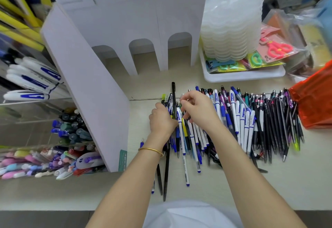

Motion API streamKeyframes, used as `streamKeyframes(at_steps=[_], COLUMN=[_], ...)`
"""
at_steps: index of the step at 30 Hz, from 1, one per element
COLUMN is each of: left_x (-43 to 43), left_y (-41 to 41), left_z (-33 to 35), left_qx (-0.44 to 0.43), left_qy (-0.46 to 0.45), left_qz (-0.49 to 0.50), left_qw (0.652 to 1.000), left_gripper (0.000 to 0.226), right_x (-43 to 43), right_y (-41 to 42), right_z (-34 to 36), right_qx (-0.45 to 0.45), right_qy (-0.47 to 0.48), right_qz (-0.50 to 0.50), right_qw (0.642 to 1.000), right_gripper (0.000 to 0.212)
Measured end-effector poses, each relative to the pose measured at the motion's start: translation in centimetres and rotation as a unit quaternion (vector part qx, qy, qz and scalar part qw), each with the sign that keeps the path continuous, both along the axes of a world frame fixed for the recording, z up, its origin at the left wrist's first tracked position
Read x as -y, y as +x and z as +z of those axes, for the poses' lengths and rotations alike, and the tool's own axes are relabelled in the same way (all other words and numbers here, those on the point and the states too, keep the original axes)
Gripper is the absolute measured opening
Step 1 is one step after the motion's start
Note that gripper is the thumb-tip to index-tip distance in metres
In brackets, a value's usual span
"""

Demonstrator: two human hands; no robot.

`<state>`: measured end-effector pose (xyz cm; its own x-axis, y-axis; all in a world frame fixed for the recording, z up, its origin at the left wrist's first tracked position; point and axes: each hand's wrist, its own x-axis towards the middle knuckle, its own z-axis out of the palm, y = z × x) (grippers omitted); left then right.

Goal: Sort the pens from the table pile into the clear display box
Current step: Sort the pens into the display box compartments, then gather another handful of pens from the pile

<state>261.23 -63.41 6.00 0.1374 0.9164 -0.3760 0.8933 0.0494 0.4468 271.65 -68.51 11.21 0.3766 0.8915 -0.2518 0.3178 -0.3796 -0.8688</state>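
Two bare hands work at the left end of the pile of pens (251, 120), which lies in a loose row across the pale table (233, 188), tips mostly pointing toward the person.

The left hand (162, 120), with a gold bangle (150, 150) on its wrist, is seen from the back. Its fingers curl over a bundle (179, 120) of white-and-blue and dark pens at the pile's left edge and grip it. The thumb is hidden.

The right hand (197, 109) sits just beside it, fingers bent with the tips down among the same pens. I cannot tell whether it pinches one.

The clear display box (27, 102) stands at the far left, well apart from the pile. Its upper compartment holds white pens with blue lettering. The lower ones hold dark-capped and pastel pens.

A white divider stand (89, 84) rises between the box and the pile.

Behind the pile, a white tray (242, 78) carries a stack of translucent palettes (233, 26) and packets of scissors (276, 48).

An orange pouch (316, 105) touches the pile's right end.
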Motion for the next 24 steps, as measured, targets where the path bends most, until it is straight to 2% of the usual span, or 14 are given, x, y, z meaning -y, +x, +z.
streamKeyframes(at_steps=[8, 16, 24], left_x=[-0.1, -0.1, -0.9], left_y=[0.6, 0.4, -0.6], left_z=[-0.2, 0.2, 0.5], left_qx=[-0.025, -0.034, 0.079], left_qy=[0.039, 0.035, -0.025], left_qz=[0.005, 0.033, 0.073], left_qw=[0.999, 0.998, 0.994], left_gripper=[0.046, 0.051, 0.038], right_x=[0.8, 0.9, 0.9], right_y=[0.7, 0.8, 0.8], right_z=[-0.1, -0.1, -0.1], right_qx=[0.001, 0.006, 0.007], right_qy=[0.000, 0.000, -0.005], right_qz=[-0.024, -0.022, -0.024], right_qw=[1.000, 1.000, 1.000], right_gripper=[0.010, 0.011, 0.011])
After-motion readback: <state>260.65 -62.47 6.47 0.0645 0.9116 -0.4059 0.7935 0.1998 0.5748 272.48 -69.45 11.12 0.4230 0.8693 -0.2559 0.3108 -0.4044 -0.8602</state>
